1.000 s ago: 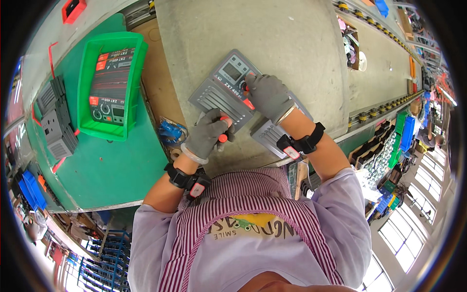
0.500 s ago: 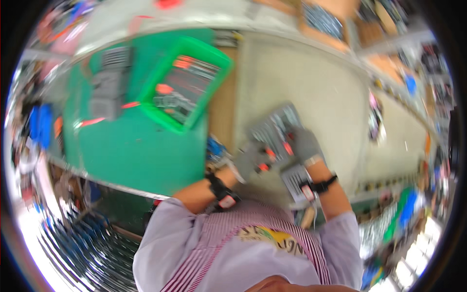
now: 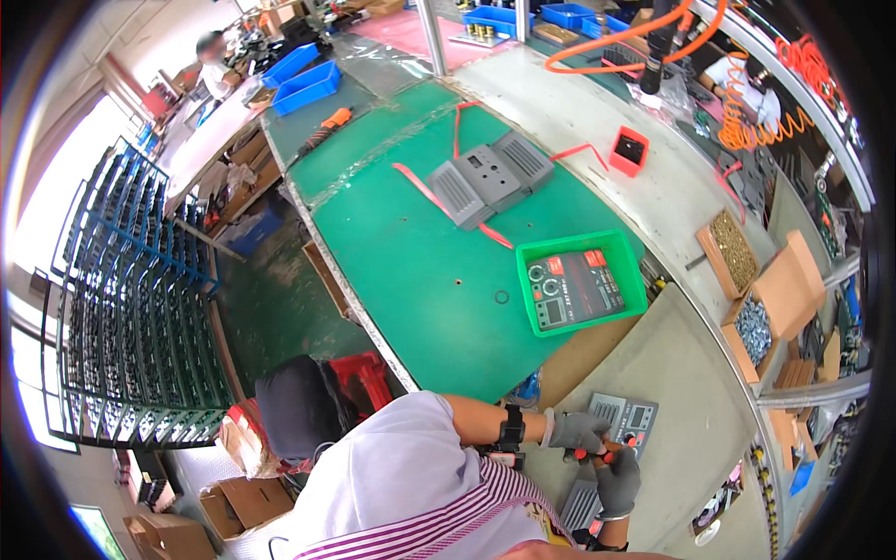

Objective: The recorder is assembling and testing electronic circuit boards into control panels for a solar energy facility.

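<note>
My left hand (image 3: 577, 431), in a grey glove, has its fingers curled in over small red parts (image 3: 582, 455). My right hand (image 3: 618, 485), gloved alike, is closed at another small red part (image 3: 609, 457); both hands almost meet. Beneath and beyond them lies a grey housing panel (image 3: 609, 407) with slotted vents, a dial and a red piece on its face. Another slotted grey section (image 3: 581, 505) shows beside my right wrist. My fingers partly hide the red parts, and their exact kind cannot be told.
A green bin (image 3: 640, 280) holds dark printed panels. Behind it, a grey vented housing (image 3: 487, 177) lies on the green mat (image 3: 392, 271) among red straps. Right of the bench stand a red box (image 3: 628, 152) and cartons of fasteners (image 3: 752, 329). An orange hose (image 3: 597, 65) hangs overhead.
The view has swung to the left, so the bench appears turned and more of the room shows. My hands stay together over the grey panel with the red parts.
</note>
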{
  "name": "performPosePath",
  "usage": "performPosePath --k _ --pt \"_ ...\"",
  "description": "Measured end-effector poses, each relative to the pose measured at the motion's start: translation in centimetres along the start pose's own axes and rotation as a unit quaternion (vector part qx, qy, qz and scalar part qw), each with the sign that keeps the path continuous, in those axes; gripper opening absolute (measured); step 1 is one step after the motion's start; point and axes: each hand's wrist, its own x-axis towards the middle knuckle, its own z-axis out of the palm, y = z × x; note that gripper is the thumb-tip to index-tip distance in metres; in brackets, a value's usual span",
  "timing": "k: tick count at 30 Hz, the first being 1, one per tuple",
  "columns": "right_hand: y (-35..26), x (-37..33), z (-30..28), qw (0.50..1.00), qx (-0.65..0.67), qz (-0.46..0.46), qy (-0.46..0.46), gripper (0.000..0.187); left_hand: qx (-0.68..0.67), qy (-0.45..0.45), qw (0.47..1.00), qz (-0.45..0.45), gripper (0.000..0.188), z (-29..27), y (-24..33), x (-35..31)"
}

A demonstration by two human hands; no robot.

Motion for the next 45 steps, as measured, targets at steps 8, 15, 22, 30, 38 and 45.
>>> performPosePath --k 8,15,22,30,38,45 --pt "-1.0 -1.0 0.4 0.998 0.045 0.029 0.032 0.025 -0.045 -0.015 0.999 -0.008 0.028 0.6 -1.5 -0.1" --pt "2.5 -1.9 2.0 0.994 0.076 0.048 0.054 0.027 -0.039 -0.008 0.998 -0.043 0.028 1.1 -0.9 -0.5" --pt "2.5 -2.2 2.3 0.998 0.034 0.006 0.058 0.032 -0.102 0.005 0.992 -0.079 0.027 1.3 -0.1 -1.2" --pt "1.5 -2.2 2.8 0.989 0.124 0.024 0.074 0.031 -0.022 0.012 1.0 -0.013 0.026 1.1 -0.9 -1.1" --pt "3.8 -3.1 0.6 0.99 -0.058 0.103 0.075 0.026 -0.137 -0.027 0.988 -0.07 0.024 1.1 -2.6 -1.1" --pt "7.6 -2.0 -3.4 0.966 -0.005 0.238 0.104 0.028 -0.295 -0.015 0.941 -0.164 0.028 0.4 -3.2 -0.5"
